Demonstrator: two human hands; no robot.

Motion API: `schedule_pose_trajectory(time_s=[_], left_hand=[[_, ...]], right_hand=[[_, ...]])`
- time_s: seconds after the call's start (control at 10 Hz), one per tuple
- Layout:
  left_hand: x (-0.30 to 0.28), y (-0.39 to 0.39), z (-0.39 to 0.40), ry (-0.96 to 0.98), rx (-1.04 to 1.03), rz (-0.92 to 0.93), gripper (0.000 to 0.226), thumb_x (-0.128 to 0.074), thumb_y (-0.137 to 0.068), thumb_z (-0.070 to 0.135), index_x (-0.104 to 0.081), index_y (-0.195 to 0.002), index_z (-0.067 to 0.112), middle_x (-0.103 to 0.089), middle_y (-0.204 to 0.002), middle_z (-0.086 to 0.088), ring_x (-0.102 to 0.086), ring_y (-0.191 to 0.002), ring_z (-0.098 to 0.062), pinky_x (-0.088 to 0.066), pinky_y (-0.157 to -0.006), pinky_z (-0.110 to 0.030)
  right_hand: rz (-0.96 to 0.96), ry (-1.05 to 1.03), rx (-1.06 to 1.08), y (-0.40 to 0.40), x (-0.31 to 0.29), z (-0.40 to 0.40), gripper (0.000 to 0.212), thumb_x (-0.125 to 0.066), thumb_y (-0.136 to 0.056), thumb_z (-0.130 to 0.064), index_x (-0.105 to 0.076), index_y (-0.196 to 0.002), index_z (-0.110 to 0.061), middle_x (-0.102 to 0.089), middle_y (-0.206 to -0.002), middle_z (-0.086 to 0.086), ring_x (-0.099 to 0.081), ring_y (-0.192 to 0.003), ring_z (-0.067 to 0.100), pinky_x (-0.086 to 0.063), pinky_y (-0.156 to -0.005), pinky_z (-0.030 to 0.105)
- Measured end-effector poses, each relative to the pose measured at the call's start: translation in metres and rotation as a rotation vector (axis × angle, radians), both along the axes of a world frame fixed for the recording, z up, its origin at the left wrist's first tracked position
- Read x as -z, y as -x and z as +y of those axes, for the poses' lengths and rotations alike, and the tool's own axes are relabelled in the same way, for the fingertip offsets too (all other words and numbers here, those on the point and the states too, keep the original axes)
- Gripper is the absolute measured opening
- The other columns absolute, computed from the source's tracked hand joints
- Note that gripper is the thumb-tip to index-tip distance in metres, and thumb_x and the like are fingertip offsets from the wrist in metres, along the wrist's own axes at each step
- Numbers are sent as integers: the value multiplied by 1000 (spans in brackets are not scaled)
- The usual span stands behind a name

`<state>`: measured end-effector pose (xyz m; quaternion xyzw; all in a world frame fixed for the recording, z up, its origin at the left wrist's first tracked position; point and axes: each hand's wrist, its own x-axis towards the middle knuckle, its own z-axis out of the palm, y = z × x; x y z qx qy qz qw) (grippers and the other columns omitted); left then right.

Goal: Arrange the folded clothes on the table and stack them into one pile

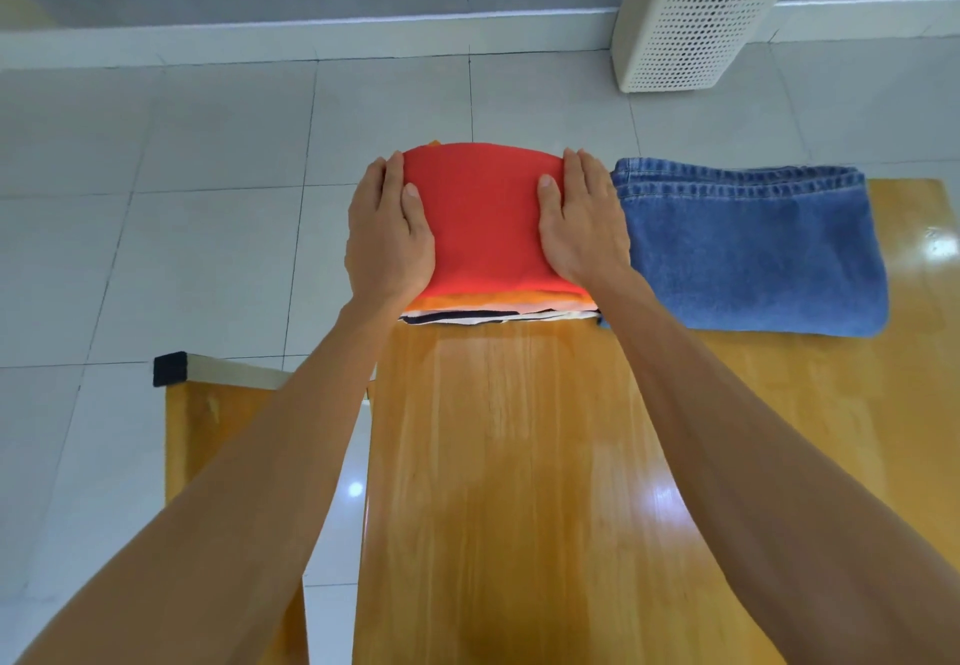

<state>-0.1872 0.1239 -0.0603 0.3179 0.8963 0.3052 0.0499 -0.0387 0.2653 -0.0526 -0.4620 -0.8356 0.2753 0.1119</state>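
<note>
A pile of folded clothes stands at the far left corner of the wooden table (519,456). A red garment (483,222) lies on top, with orange, white and dark striped layers (493,313) showing under its near edge. My left hand (389,238) grips the pile's left side, thumb on top of the red cloth. My right hand (584,227) holds the right side the same way. Folded blue jeans (753,248) lie flat on the table just right of the pile, touching it.
A wooden chair or bench (208,430) with a black-capped metal bar (171,368) stands left of the table. A white perforated appliance (696,14) stands on the tiled floor (156,196) beyond the table.
</note>
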Motion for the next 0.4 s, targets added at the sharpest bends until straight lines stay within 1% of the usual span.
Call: schedule_pose_trajectory(time_s=[0.2, 0.3, 0.4], left_hand=[[-5, 5, -1, 47, 65, -12, 55, -20, -105, 37, -28, -155, 17, -31, -159, -3, -31, -145, -25, -31, -117, -45], [-15, 11, 0, 165, 143, -45, 57, -19, -105, 38, -23, -156, 15, -24, -161, -7, -24, -147, -29, -27, -117, -52], [-46, 20, -1, 281, 190, -56, 54, -23, -104, 35, -26, -154, 14, -27, -159, -9, -20, -147, -31, -23, -114, -62]], right_hand=[[-8, 4, -34, -2, 0, 0, 63, -22, -106, -45, -22, -159, -10, -19, -166, 9, -12, -154, 25, -11, -126, 44], [-57, 47, -69, -2, -9, 4, 66, -20, -106, -46, -17, -159, -7, -13, -167, 11, -8, -155, 26, -10, -126, 46], [-102, 71, -125, -5, -27, 0, 77, -11, -102, -58, -11, -159, -8, -7, -168, 11, -2, -155, 29, -9, -124, 53]])
